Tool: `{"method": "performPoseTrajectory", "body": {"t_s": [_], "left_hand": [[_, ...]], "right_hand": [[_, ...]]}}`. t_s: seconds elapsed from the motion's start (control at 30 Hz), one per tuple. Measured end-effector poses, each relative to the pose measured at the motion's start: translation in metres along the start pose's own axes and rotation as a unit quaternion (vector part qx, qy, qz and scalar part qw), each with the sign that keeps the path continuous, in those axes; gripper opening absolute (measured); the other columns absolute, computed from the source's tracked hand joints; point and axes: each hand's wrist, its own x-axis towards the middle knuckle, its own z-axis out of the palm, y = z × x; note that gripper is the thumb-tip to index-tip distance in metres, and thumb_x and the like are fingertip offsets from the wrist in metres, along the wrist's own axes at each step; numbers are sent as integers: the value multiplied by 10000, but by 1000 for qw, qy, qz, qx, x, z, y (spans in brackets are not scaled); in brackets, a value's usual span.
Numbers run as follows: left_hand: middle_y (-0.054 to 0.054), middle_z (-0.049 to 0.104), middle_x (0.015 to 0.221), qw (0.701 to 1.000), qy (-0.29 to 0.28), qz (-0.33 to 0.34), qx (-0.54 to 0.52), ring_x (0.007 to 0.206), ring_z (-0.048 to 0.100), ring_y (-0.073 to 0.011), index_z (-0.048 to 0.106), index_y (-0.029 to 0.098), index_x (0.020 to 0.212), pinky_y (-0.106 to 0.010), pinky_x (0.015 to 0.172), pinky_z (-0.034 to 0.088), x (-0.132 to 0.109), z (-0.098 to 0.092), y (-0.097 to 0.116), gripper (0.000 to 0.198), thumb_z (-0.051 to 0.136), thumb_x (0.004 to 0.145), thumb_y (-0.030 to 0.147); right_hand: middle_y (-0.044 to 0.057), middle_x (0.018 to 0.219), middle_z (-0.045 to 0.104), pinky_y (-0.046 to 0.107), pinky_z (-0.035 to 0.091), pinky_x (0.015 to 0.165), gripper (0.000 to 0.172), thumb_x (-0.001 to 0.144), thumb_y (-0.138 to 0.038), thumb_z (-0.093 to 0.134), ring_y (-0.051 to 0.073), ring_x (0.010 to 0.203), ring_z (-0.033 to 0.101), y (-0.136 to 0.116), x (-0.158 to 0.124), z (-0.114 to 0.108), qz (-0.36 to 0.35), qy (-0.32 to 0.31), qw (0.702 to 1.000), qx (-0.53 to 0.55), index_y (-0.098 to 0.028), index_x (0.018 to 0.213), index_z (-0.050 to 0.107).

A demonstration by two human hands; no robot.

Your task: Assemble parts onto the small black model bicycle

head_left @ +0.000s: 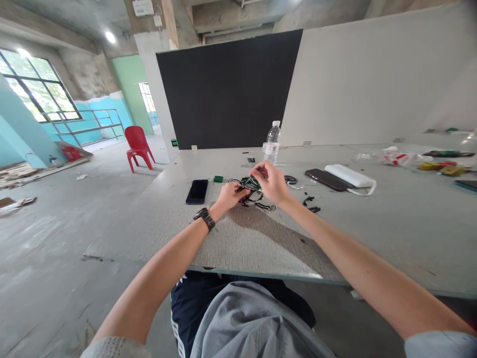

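Note:
A small black and green model bicycle lies on the grey table in front of me. My left hand, with a black watch on the wrist, is closed on the model's left side. My right hand pinches its top from the right with curled fingers. Small black loose parts lie just to the right of my right wrist. A loose wheel rests behind my right hand.
A dark phone and a small green block lie left of the model. A water bottle stands behind it. Another phone, a white power bank and plastic bags lie right. A red chair stands on the floor.

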Motion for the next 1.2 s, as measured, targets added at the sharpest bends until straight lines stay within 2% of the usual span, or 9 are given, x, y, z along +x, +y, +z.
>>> {"method": "performPoseTrajectory", "body": {"t_s": [0.13,0.23,0.3,0.4,0.5,0.8,1.0,1.07,1.2], "left_hand": [[-99,776,896,998,5,-9,-57,688,689,-173,754,130,937,-267,602,547,1,-4,0,187,729,914,314],[-112,773,963,996,-2,-14,-92,713,716,-176,739,125,1054,-280,604,601,1,-7,1,192,690,950,279],[-102,766,951,994,-15,-12,-105,713,714,-166,735,128,1056,-271,605,610,0,-9,3,164,687,953,247],[-97,762,966,992,-31,-19,-123,725,714,-160,729,139,1057,-258,596,609,0,-10,5,142,672,967,234],[-122,767,1020,987,-38,-43,-150,740,732,-171,702,137,1103,-271,598,614,1,-10,6,195,620,1011,288],[-142,774,1034,966,-56,-96,-234,707,738,-178,652,115,1192,-303,637,618,-4,-19,14,397,500,1067,460],[-160,788,961,925,-30,-132,-354,712,740,-187,679,91,1176,-309,690,614,2,-23,15,727,328,1028,711],[-148,786,946,915,-14,-125,-383,724,734,-163,705,93,1114,-282,741,606,4,-22,13,668,399,1029,681],[-112,782,970,923,-33,-87,-374,829,736,-123,725,103,1007,-256,894,574,5,-19,9,321,672,994,419]], "right_hand": [[80,866,704,360,469,721,340,1076,-436,327,219,757,650,9,1,-10,9,-72,994,-76,-221,1079,590],[119,1035,740,372,474,727,391,1063,-478,355,250,826,677,17,-4,-7,27,-179,973,-140,-215,1195,614],[144,1181,735,388,493,760,442,1053,-503,376,285,933,698,22,-7,-3,55,-210,963,-163,-215,1304,598],[160,1352,681,417,513,839,493,1058,-505,349,322,1087,685,27,-8,0,82,-206,959,-177,-216,1381,583],[154,1386,660,419,519,858,523,1056,-546,344,312,1079,683,29,-7,-1,70,-203,960,-180,-218,1365,611],[100,1021,768,349,439,724,384,1048,-474,411,252,837,680,29,-7,0,76,-229,960,-140,-222,1013,698],[111,952,748,341,450,758,418,1045,-532,385,248,847,682,26,-8,6,113,-153,977,-99,-214,933,632],[122,987,750,350,470,795,414,1042,-532,377,254,892,688,27,-9,9,128,-117,982,-80,-209,962,623],[145,1006,758,384,510,823,429,1031,-552,362,267,920,699,33,-10,17,158,-56,985,-44,-203,986,609]]}}
